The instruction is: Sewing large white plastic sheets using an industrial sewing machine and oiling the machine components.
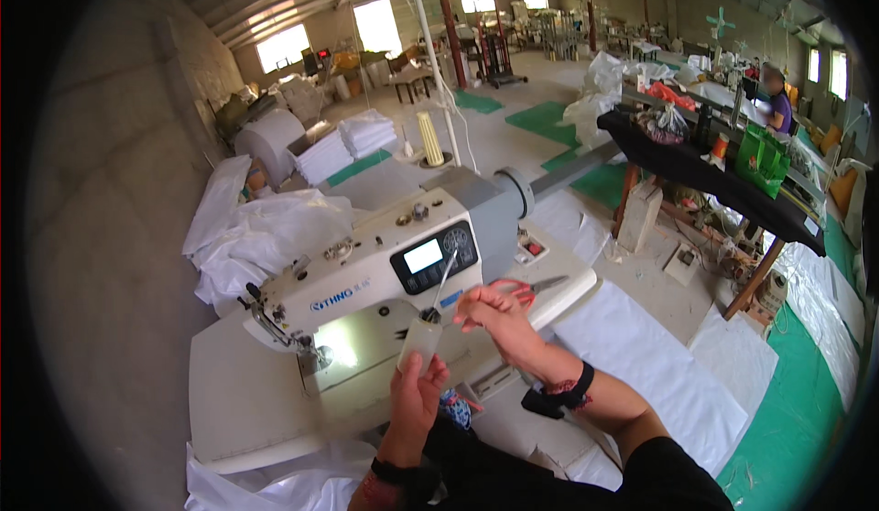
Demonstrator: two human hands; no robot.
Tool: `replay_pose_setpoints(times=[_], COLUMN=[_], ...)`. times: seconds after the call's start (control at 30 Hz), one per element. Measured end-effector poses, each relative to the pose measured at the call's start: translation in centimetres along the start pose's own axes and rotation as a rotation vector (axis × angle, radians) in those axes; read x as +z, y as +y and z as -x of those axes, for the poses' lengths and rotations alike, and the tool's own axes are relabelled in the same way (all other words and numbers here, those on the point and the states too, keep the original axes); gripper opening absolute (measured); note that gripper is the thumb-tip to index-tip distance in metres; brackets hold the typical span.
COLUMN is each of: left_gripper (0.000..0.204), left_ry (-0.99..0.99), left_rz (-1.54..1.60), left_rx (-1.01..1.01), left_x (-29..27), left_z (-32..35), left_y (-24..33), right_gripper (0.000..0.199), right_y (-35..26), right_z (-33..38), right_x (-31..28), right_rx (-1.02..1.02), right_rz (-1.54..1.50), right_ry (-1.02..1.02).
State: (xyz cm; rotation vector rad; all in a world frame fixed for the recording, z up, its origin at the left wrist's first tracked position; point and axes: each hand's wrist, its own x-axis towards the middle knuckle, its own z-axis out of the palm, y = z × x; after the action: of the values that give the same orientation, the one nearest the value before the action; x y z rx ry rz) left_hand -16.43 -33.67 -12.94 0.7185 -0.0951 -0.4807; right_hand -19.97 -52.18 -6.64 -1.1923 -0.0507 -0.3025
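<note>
My left hand [417, 392] is wrapped round a small translucent bottle [420, 339], held upright over the front of the sewing machine's table. A thin, light-coloured rod or spout [447, 276] rises from the bottle's dark top, in front of the control panel [435, 259]. Just right of the bottle, my right hand [499, 319] is closed, fingers curled and pinched; whether anything small is between them is hidden. Behind it, red-handled scissors [522, 291] lie on the table. The white sewing machine [366, 245] has its screen and needle-area lamp lit.
White sheeting [270, 232] is heaped left of the machine, beside a wall [101, 190]. More white material [655, 355] spreads at the right. A dark-topped bench [714, 172] carries a green bag [762, 158]. A yellow thread cone [428, 140] stands behind the machine. A person [779, 108] sits far right.
</note>
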Motion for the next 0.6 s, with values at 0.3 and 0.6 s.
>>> replay_pose_setpoints(times=[0.3, 0.6], left_gripper=[0.029, 0.035], left_ry=[-0.163, -0.302], left_rz=[-0.033, -0.593], left_rx=[-0.212, -0.042], left_x=[1.1, 0.2], left_z=[-1.2, -1.6], left_y=[-1.3, -2.0], right_gripper=[0.019, 0.030], right_y=[-3.0, -14.5], right_z=[-0.1, -9.4], right_x=[0.6, -2.7], right_rx=[-0.053, -0.656], right_rz=[-0.146, 0.442], right_ry=[-0.084, 0.338])
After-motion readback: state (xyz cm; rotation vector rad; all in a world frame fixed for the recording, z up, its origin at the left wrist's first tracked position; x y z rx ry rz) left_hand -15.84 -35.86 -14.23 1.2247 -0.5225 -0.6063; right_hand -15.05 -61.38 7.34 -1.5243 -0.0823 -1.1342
